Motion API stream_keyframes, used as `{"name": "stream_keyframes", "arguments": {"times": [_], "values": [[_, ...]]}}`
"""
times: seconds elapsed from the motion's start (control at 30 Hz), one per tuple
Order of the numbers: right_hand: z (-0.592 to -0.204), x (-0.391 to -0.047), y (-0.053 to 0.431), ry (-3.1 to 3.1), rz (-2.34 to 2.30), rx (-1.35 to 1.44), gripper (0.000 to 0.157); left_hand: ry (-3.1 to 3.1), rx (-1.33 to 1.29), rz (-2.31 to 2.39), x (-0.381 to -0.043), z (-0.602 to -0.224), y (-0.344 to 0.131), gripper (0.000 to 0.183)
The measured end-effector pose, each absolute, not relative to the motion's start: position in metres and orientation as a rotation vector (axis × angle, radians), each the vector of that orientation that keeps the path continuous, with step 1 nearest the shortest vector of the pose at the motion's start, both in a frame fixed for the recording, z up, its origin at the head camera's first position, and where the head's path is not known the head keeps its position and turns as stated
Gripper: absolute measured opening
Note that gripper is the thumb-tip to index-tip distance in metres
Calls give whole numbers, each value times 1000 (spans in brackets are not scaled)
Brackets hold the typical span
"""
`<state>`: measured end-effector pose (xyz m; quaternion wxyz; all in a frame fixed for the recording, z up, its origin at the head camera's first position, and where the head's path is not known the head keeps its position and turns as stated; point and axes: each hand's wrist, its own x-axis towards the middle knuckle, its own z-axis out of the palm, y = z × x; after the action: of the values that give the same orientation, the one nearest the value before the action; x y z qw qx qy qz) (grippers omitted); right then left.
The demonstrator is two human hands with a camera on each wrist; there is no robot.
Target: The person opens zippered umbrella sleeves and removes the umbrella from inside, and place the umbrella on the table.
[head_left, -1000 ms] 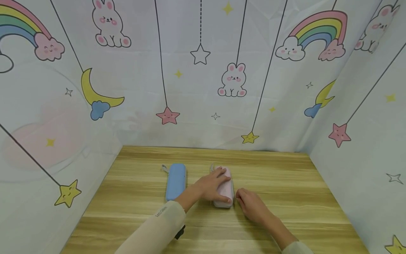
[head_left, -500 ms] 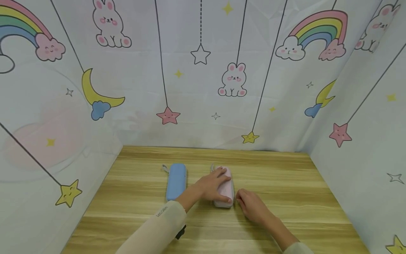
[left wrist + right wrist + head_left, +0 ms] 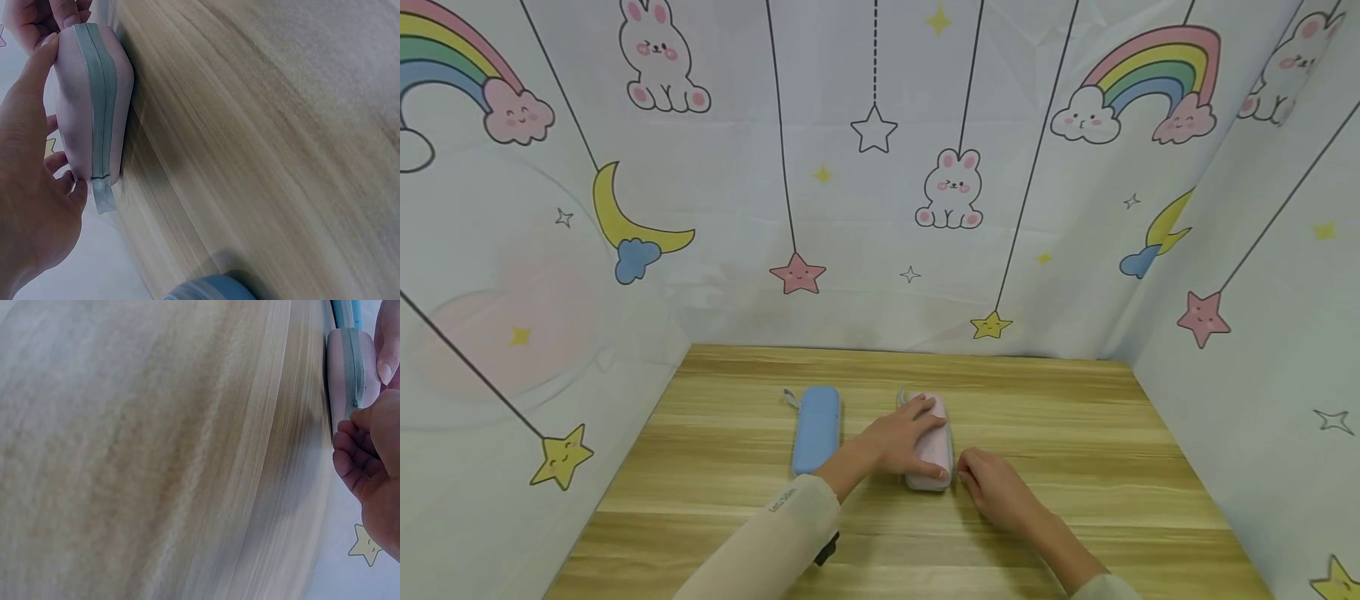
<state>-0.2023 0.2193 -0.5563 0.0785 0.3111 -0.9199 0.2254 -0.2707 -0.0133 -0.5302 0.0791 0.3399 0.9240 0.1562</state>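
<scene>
A pink zip pencil case [image 3: 934, 450] with a grey-green zipper band [image 3: 102, 94] lies on the wooden table. My left hand [image 3: 895, 442] spreads over its top and grips it, thumb near the close end and fingers toward the far end. At the right side of the near end, my right hand [image 3: 997, 490] has its fingers curled, with thumb and forefinger pinching at the zipper slider [image 3: 355, 404]. The pull itself is hidden by those fingertips. In the left wrist view a fabric tab [image 3: 104, 197] sticks out of the case's far end.
A blue case [image 3: 817, 425] with a grey strap [image 3: 791, 398] lies to the left, partly behind my left forearm. The wooden table [image 3: 1075, 417] meets a white printed cloth [image 3: 865, 317] at its back and sides.
</scene>
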Motion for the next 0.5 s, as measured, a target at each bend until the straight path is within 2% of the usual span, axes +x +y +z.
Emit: {"name": "stream_keyframes", "arguments": {"times": [0.5], "values": [[-557,-200,220,-2761,649,932,10,2761,1031,484,-270,-531,-14,92]]}}
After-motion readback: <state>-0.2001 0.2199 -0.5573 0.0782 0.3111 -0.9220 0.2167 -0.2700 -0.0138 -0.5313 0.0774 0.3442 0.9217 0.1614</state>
